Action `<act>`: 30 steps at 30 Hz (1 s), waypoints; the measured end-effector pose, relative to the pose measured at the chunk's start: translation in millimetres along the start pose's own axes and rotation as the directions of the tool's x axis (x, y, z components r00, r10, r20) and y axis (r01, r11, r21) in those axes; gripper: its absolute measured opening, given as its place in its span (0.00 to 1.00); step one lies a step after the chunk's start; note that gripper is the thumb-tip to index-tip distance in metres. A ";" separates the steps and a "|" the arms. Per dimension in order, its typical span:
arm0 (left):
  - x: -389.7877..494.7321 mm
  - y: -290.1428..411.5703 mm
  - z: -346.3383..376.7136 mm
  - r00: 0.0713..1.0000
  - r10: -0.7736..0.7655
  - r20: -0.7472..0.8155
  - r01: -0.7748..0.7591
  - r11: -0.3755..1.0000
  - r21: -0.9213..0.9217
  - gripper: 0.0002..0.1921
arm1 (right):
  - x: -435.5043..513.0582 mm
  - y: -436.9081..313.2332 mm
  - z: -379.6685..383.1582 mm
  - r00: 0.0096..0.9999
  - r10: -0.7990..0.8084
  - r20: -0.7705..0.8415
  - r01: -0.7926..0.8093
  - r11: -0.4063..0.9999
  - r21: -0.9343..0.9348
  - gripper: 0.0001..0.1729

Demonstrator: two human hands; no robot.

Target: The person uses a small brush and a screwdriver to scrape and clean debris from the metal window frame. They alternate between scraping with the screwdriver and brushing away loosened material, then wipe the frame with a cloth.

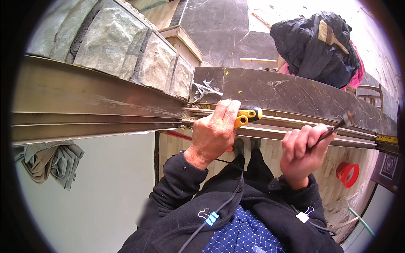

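Note:
My left hand (212, 132) is closed around a hand tool with a yellow-and-black handle (253, 113). It rests over the metal sliding-window track (278, 126), near the corner with the side frame (101, 101); my fingers hide much of the tool. My right hand (303, 151) grips a thin dark-handled tool (329, 132) just on my side of the track. Motion blurs that tool's brownish end, so its kind is unclear. White plastic scraps (207, 88) lie on the dark marble sill (259, 85) beyond my left hand.
Rough stone blocks (107, 41) border the frame at left. Past the sill, a wooden-handled paintbrush (330, 36) lies on a black plastic bag (294, 44). On the indoor floor stands a red bucket (348, 175). A dark cable (234, 193) runs down my coat. Grey-brown folded fabric (53, 161) is at left.

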State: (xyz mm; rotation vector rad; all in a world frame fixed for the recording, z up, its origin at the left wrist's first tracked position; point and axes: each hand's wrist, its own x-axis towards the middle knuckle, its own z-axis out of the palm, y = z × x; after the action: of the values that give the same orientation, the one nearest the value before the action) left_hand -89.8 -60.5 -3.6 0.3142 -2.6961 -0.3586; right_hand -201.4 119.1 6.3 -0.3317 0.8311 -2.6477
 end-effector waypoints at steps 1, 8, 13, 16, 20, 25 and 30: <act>0.4 0.2 -1.1 1.000 -0.002 -0.010 0.002 1.000 -0.005 0.29 | -4.1 8.4 5.4 0.999 0.039 0.004 -0.039 0.999 0.028 0.28; 1.6 -0.7 -3.4 1.000 0.020 -0.004 -0.020 1.000 -0.014 0.27 | -4.4 2.2 4.7 0.987 0.156 -0.036 -0.159 0.982 -0.105 0.30; 1.6 -2.1 -2.3 1.000 0.007 0.009 -0.007 1.000 -0.015 0.29 | -17.9 12.7 8.2 0.926 0.373 0.060 -0.276 0.777 -0.566 0.29; 2.4 -3.8 -2.7 0.999 0.016 0.036 -0.015 1.000 -0.026 0.28 | -21.1 12.3 7.1 0.833 0.553 -0.007 -0.516 0.772 -0.373 0.29; 1.6 -4.2 -2.2 1.000 0.022 0.014 -0.022 0.999 -0.025 0.27 | -15.7 11.2 -0.6 0.999 0.030 0.014 -0.028 0.997 -0.076 0.29; -0.1 -3.0 -0.9 1.000 0.020 0.008 -0.020 0.999 -0.033 0.27 | -28.3 20.7 -3.1 0.728 0.677 -0.108 -0.651 0.634 -0.417 0.30; -0.6 -1.9 -0.6 1.000 0.004 0.009 -0.004 1.000 -0.015 0.28 | -24.8 18.3 -11.0 0.996 0.087 -0.016 -0.089 0.989 -0.117 0.28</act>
State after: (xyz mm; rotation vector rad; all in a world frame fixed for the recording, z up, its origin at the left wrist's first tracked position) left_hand -88.7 -62.3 -3.9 0.3038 -2.7013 -0.3799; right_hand -177.5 120.3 -16.2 -0.3036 0.9847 -2.5270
